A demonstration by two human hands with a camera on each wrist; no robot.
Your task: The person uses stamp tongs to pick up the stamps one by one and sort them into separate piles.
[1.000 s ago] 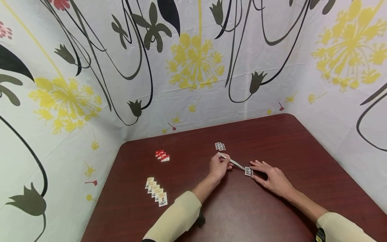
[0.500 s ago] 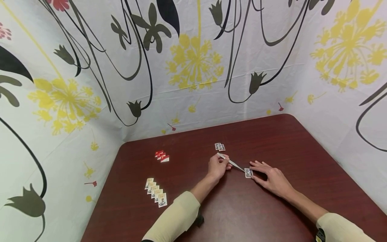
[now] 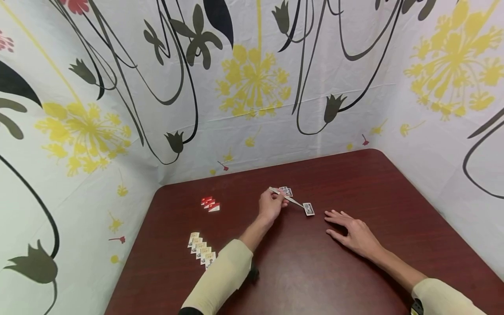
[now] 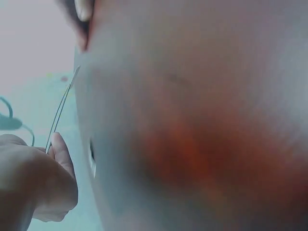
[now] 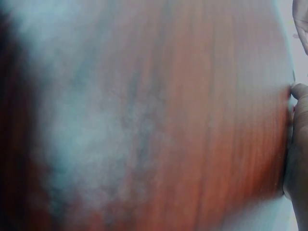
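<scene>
My left hand (image 3: 271,206) pinches a pair of silver tweezers (image 3: 292,200) that point right across the table. At their tips is a small stamp (image 3: 309,209) with a white border and a dark grey picture. In the left wrist view the two thin arms of the tweezers (image 4: 60,106) run together toward the tip, and the left thumb (image 4: 61,149) lies along them. My right hand (image 3: 354,234) rests on the table to the right of the stamp, fingers spread and holding nothing. Just behind the left hand lie overlapping grey stamps (image 3: 288,192), partly covered by it.
An overlapping row of red-and-white stamps (image 3: 210,204) lies at the back left. Nearer, several cream stamps (image 3: 201,248) form a slanting row, its front end behind the left sleeve (image 3: 224,273). The reddish-brown table (image 3: 307,271) meets patterned fabric walls (image 3: 252,140).
The tweezers and the stamp at their tips have moved left and back, away from the right hand's fingers. The right hand has stayed where it was.
</scene>
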